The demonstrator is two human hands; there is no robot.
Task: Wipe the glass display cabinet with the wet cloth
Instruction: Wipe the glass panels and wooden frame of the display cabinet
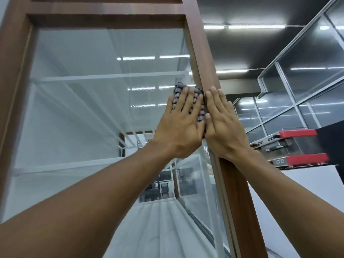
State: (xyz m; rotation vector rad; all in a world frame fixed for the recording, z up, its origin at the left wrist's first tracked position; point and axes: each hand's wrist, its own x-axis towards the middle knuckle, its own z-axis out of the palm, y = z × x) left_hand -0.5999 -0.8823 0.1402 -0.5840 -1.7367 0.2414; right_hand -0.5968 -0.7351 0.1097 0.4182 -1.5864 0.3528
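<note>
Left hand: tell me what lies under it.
A dark checked cloth, pressed flat against the cabinet glass beside the wooden frame. Straight fingers cover most of it; only its top edge and strips between them show. The glass beneath the cloth is hidden.

Bare glass pane [93, 112] open leftward, brown frame post [200, 49] closing its right side, free air beyond, red-handled machines [283, 144] farther right
</note>
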